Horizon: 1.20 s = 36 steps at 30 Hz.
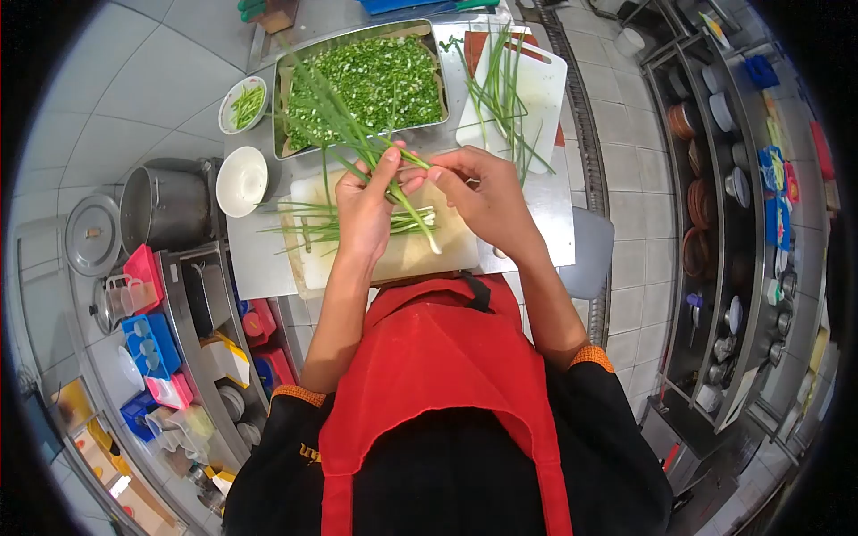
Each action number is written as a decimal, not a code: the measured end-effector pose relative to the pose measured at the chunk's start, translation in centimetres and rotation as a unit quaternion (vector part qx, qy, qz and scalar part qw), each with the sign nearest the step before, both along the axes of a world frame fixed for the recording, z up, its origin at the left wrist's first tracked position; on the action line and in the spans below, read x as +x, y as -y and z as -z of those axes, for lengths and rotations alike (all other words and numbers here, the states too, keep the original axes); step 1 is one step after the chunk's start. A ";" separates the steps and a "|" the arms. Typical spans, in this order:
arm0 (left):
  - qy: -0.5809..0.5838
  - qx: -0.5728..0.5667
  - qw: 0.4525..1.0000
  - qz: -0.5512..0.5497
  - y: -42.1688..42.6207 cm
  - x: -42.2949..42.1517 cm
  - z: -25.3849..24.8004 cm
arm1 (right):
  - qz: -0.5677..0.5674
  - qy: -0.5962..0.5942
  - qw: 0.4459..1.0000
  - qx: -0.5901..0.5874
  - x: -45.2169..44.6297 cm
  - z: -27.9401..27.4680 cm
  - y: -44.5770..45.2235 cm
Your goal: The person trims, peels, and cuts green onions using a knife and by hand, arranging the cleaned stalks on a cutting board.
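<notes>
My left hand (361, 213) is closed round a few spring onions (413, 214), white ends pointing down toward me and green leaves spreading up and left. Thumb and forefinger of my right hand (487, 192) pinch a green stalk beside them. Below both hands, more spring onions (317, 223) lie across a white cutting board (451, 248). Just beyond my hands stands a metal tray (442, 80) filled with chopped spring onion (384, 85). Long spring onions (502, 94) rest on a second white board (547, 94) to the right.
Left of the tray are a white bowl (241, 183) and a smaller bowl (226, 118) holding cut green pieces. A large pot (170, 210) stands at the far left. A grey stool (590, 255) is by the table's right edge. Shelves (693, 375) of dishes line the right.
</notes>
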<state>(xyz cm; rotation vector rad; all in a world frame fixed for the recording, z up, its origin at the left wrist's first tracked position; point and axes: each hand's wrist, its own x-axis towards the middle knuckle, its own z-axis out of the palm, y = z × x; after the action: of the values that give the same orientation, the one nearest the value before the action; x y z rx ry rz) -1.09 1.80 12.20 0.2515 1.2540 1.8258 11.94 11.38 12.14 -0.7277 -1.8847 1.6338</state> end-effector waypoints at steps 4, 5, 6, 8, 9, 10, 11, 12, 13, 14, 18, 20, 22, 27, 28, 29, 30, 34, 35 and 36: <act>-0.026 -0.009 1.000 -0.004 0.6 -0.4 0.0 | -0.030 0.008 0.988 -0.149 0.4 -0.6 0.3; -0.018 0.001 1.000 0.005 0.7 -0.6 0.1 | -0.039 -0.012 0.982 -0.187 0.3 -0.2 0.3; -0.010 0.011 1.000 0.014 0.9 -0.8 0.2 | -0.047 -0.033 0.973 -0.224 0.3 0.0 0.3; 0.006 0.042 0.999 0.028 1.2 -1.1 0.6 | -0.044 -0.050 0.968 -0.244 0.1 -0.1 0.5; 0.021 0.073 0.996 0.043 1.3 -1.2 0.7 | -0.040 -0.068 0.962 -0.262 0.1 -0.2 0.6; 0.022 0.073 0.996 0.042 1.3 -1.2 0.6 | -0.041 -0.067 0.962 -0.262 0.1 -0.3 0.7; 0.031 0.077 0.996 0.038 1.3 -1.1 0.5 | -0.035 -0.054 0.968 -0.242 0.1 -0.4 0.7; 0.039 0.080 0.995 0.033 1.3 -1.0 0.5 | -0.029 -0.040 0.974 -0.223 0.0 -0.4 0.8; 0.039 0.080 0.996 0.032 1.2 -0.8 0.5 | -0.030 -0.040 0.973 -0.223 -0.1 -0.3 0.9; 0.020 0.071 0.997 0.025 1.1 -0.6 0.6 | -0.021 -0.036 0.983 -0.178 -0.2 -0.1 1.1; -0.004 0.043 0.999 0.014 0.8 -0.6 1.0 | 0.007 -0.036 0.981 -0.191 -0.5 0.1 1.4; -0.008 0.051 0.999 0.008 0.7 -0.6 1.2 | 0.016 -0.046 0.972 -0.232 -0.7 0.2 1.4; -0.012 0.059 0.998 0.001 0.7 -0.6 1.3 | 0.025 -0.056 0.960 -0.272 -1.0 0.6 1.4; -0.041 0.005 0.999 -0.006 0.9 -0.9 2.0 | 0.053 -0.085 0.933 -0.347 -1.3 2.1 0.7; -0.041 0.005 0.999 -0.007 0.9 -0.9 2.0 | 0.053 -0.084 0.933 -0.347 -1.3 2.3 0.6; -0.045 -0.001 0.999 -0.008 0.9 -0.9 2.0 | 0.070 -0.087 0.927 -0.358 -1.4 2.5 0.6; -0.050 -0.007 0.999 -0.010 1.0 -0.9 2.0 | 0.088 -0.090 0.921 -0.370 -1.5 2.8 0.5; -0.050 -0.022 0.998 -0.028 1.2 -1.5 2.3 | 0.133 -0.124 0.914 -0.361 -1.4 4.4 -0.4; -0.051 -0.017 0.998 -0.042 1.3 -1.9 2.4 | 0.145 -0.103 0.918 -0.355 -1.1 4.4 -0.8; -0.050 -0.012 0.997 -0.057 1.5 -2.1 2.5 | 0.157 -0.082 0.920 -0.349 -0.9 4.5 -1.1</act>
<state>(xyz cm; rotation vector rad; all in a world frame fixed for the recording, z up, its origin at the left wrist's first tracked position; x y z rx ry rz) -3.15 0.32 9.74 0.2663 1.3847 1.9127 11.01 12.48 7.64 -1.0633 -0.9735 2.0682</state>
